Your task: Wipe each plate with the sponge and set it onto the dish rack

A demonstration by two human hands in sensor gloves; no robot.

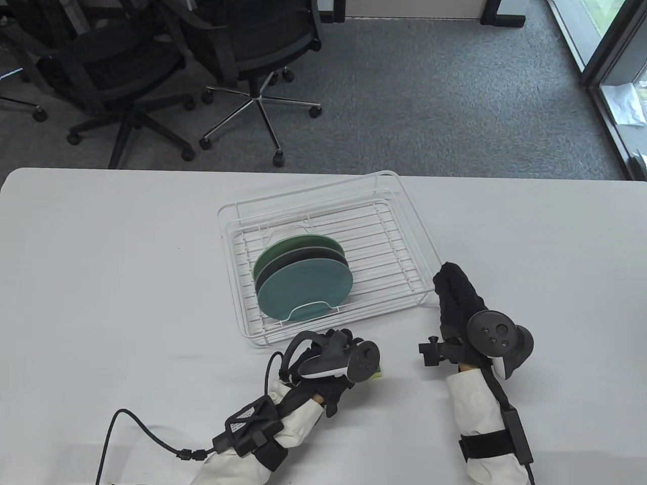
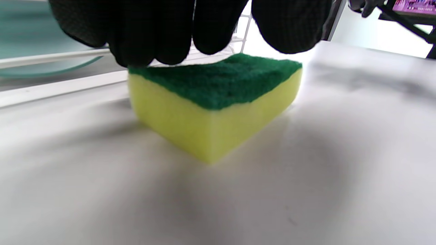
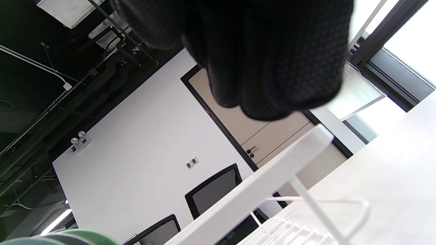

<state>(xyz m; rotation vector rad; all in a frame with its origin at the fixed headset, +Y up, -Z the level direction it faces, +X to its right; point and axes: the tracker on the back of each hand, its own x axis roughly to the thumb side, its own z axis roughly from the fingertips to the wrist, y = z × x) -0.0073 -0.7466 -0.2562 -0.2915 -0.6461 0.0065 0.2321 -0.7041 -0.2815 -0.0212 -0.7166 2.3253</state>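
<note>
The white wire dish rack (image 1: 404,202) stands mid-table with three plates upright in it: a teal plate (image 1: 303,288) in front, a dark plate (image 1: 309,255) behind it, and a green plate (image 1: 280,248) at the back. The yellow sponge with a green scouring top (image 2: 218,98) lies flat on the table just in front of the rack. Only a sliver of the sponge (image 1: 377,374) shows in the table view. My left hand (image 1: 346,336) hovers over it, its fingers (image 2: 153,34) hanging at the far edge without gripping. My right hand (image 1: 450,283) lies with straight fingers by the rack's front right corner and holds nothing.
The white table (image 1: 126,278) stretches wide to the left and right of the rack. Office chairs (image 1: 263,55) stand on the carpet beyond the far edge. A cable (image 1: 146,434) trails from my left forearm across the near table.
</note>
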